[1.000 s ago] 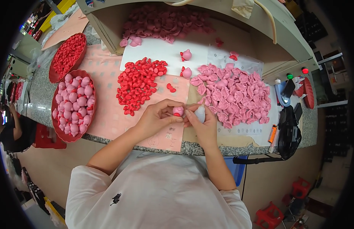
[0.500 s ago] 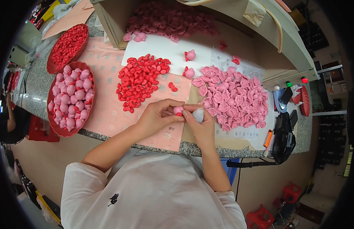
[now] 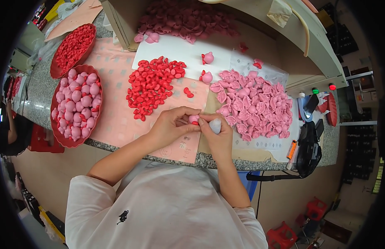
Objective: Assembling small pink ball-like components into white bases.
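Above the table's front edge, both hands come together around a small pink ball-shaped piece (image 3: 193,118) with a red part on its underside. My left hand (image 3: 169,128) pinches it from the left with thumb and fingers. My right hand (image 3: 218,139) presses thumb and forefinger against its right side. Tucked in the right hand is a pale, translucent rounded object (image 3: 215,125), perhaps a small glue bottle; its lower part is hidden by the fingers. Left of and beyond the hands lies a heap of red bean-shaped pieces (image 3: 149,89). Pink hollow shells (image 3: 257,106) are heaped to the right.
On the left stand a scalloped red tray (image 3: 62,136) of pink balls with red parts and a red bowl (image 3: 93,43) of small red pieces. A beige box-like hood (image 3: 317,45) overhangs more pink shells. An orange lighter (image 3: 291,150) and a black strapped device (image 3: 309,151) lie right.
The whole view has shifted very slightly. Both hands keep their hold on the pink piece in nearly the same place.
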The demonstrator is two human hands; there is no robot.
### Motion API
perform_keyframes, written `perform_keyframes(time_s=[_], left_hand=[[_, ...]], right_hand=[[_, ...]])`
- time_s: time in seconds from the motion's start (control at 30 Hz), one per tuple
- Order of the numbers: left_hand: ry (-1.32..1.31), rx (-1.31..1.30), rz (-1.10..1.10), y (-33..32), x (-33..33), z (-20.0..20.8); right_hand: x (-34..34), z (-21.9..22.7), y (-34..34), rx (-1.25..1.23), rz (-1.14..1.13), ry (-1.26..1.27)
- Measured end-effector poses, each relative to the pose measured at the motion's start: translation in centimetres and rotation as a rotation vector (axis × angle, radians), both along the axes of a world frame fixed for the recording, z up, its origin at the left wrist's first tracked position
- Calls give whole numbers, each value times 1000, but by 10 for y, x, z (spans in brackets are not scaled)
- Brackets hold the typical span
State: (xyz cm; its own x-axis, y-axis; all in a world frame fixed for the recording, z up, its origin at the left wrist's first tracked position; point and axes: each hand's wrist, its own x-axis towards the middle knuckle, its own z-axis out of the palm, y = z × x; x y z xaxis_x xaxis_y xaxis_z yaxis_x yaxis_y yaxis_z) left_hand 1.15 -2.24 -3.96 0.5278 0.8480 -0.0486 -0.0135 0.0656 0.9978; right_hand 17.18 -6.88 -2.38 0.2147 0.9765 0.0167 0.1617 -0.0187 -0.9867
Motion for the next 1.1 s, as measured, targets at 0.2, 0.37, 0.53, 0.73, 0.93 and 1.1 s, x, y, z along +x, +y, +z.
perform_keyframes(time_s=[0.2,0.37,0.53,0.73,0.93,1.1], left_hand=[[-62,27,38,-1,9,-3],[-60,-3,20,-1,17,5],[-88,-116,-88,4,21,16],[-155,-144,-74,7,21,21],[-142,-116,-62,10,27,19],[-121,-92,-55,7,37,19]], right_hand=[[6,2,-2,-11,-24,4],[16,-5,-2,-35,-44,122],[24,-1,0,-69,-23,192],[41,28,-2,-167,9,405],[59,1,-13,129,11,24],[82,-14,-32,179,48,-40]])
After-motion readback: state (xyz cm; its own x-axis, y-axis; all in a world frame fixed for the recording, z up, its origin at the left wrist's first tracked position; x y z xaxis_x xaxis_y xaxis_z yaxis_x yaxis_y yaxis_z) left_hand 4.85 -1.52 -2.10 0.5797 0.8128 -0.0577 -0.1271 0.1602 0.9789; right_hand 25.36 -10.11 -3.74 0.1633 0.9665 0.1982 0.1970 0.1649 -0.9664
